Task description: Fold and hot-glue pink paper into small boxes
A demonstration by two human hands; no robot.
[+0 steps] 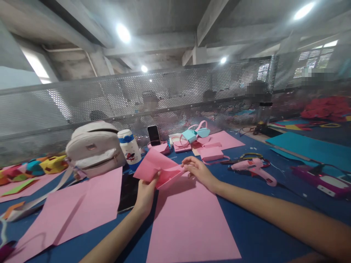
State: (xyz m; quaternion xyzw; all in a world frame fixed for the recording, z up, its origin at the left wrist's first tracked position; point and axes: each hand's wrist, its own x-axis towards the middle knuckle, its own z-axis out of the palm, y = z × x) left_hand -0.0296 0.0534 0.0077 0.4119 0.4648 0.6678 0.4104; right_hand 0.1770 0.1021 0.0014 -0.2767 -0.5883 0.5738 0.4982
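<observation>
A folded pink paper piece (156,164) is held up between my two hands. My left hand (147,190) grips its lower left part, thumb on top. The fingers of my right hand (199,171) pinch its right corner. Beneath them, a large pink sheet (192,223) lies on the blue table (257,233). To the right of my right hand is a pink glue gun (255,169), with scissors (248,157) just behind it.
Pink sheets (79,208) and a dark flat tablet (128,192) lie on the left. Behind stand a white backpack (94,149), a bottle (130,148) and a phone (154,135). Pink paper bags (211,153), teal sheets (309,146) and a purple device (320,181) are farther right.
</observation>
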